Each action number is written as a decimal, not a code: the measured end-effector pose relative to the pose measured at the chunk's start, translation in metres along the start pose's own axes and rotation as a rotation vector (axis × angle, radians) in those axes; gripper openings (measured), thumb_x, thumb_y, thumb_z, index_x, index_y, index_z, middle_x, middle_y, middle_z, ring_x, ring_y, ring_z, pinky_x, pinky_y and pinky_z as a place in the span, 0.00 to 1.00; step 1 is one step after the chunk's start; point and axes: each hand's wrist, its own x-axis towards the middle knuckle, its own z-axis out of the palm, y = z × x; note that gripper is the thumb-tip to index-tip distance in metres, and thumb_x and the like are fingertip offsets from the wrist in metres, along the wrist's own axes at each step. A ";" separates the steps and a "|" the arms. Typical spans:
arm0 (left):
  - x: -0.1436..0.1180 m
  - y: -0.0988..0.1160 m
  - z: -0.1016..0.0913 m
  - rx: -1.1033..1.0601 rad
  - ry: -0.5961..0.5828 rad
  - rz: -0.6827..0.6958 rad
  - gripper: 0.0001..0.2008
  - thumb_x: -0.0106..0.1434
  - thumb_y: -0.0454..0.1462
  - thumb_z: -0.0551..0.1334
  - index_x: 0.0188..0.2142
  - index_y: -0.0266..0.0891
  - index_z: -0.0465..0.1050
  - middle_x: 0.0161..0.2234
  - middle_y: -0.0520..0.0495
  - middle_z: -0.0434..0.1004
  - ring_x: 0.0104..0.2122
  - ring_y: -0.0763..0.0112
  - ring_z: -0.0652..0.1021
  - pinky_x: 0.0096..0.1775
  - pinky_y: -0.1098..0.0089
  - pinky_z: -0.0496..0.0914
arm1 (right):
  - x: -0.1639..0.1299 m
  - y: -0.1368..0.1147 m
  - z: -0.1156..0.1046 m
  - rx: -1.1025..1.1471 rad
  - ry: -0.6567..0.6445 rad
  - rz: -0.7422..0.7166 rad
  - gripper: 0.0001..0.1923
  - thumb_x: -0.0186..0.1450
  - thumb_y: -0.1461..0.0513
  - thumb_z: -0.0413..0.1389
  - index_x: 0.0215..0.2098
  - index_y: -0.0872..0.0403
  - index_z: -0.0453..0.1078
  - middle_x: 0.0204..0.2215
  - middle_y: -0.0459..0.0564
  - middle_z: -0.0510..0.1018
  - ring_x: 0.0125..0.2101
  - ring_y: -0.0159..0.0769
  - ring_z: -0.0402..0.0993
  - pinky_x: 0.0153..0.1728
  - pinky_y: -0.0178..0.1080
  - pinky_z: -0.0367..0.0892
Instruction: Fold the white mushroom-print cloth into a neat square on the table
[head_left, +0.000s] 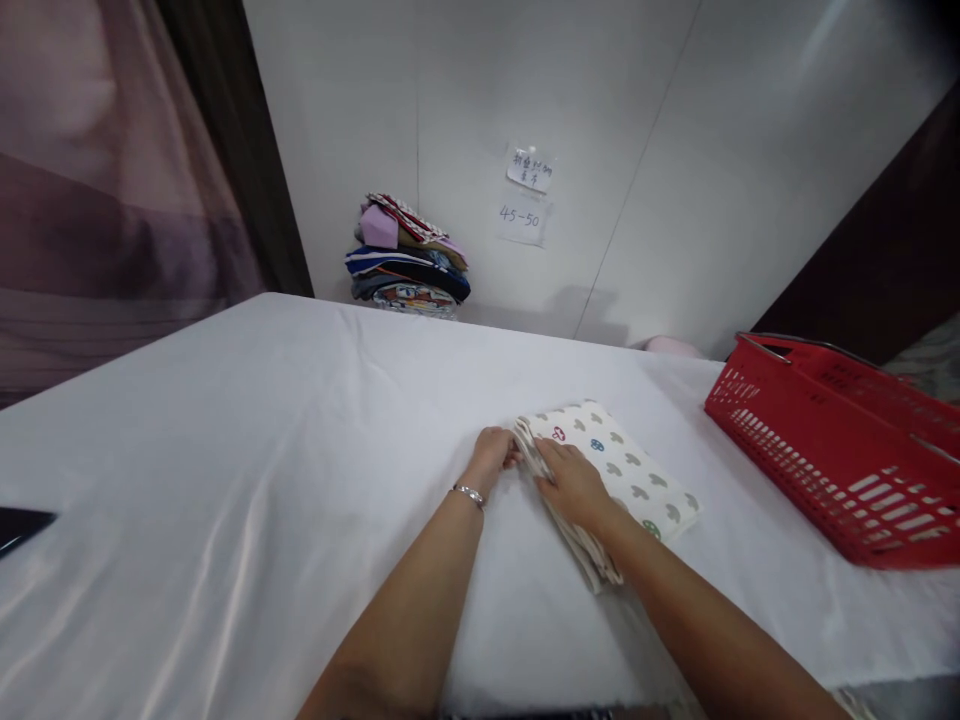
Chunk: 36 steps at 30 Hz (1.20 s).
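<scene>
smooth white tablecloth [285, 450] spreads out in soft creases; on it, near a slotted red plastic basket [810, 420], lies a thickly folded, mushroom-printed cloth [622, 470], the left hand [493, 452] curled at its corner, the right hand [576, 482] laid over its layered edge, though whether either grips i cannot tell

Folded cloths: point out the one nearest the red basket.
The cream cloth with grey motifs, under the right hand; the other cloths are stacked together beyond the far edge of the white-covered table.
</scene>
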 end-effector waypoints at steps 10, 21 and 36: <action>0.003 0.002 -0.005 -0.052 -0.024 0.056 0.07 0.56 0.31 0.54 0.32 0.35 0.71 0.24 0.52 0.72 0.18 0.82 0.70 0.20 0.81 0.59 | -0.002 -0.002 -0.002 -0.009 0.016 -0.004 0.31 0.62 0.60 0.49 0.62 0.56 0.54 0.60 0.53 0.62 0.55 0.46 0.58 0.54 0.44 0.56; 0.009 -0.007 -0.008 0.248 0.032 0.267 0.14 0.55 0.29 0.56 0.40 0.38 0.74 0.26 0.50 0.75 0.27 0.73 0.74 0.31 0.75 0.66 | -0.001 0.000 0.000 -0.018 0.011 0.012 0.31 0.61 0.61 0.49 0.63 0.54 0.54 0.60 0.52 0.62 0.56 0.45 0.58 0.54 0.44 0.56; 0.006 -0.009 -0.005 0.748 0.187 0.605 0.14 0.60 0.30 0.52 0.40 0.39 0.74 0.43 0.43 0.76 0.43 0.65 0.74 0.45 0.70 0.65 | 0.023 -0.009 -0.021 0.064 -0.077 0.187 0.36 0.62 0.56 0.49 0.66 0.54 0.44 0.54 0.58 0.69 0.52 0.46 0.65 0.47 0.41 0.60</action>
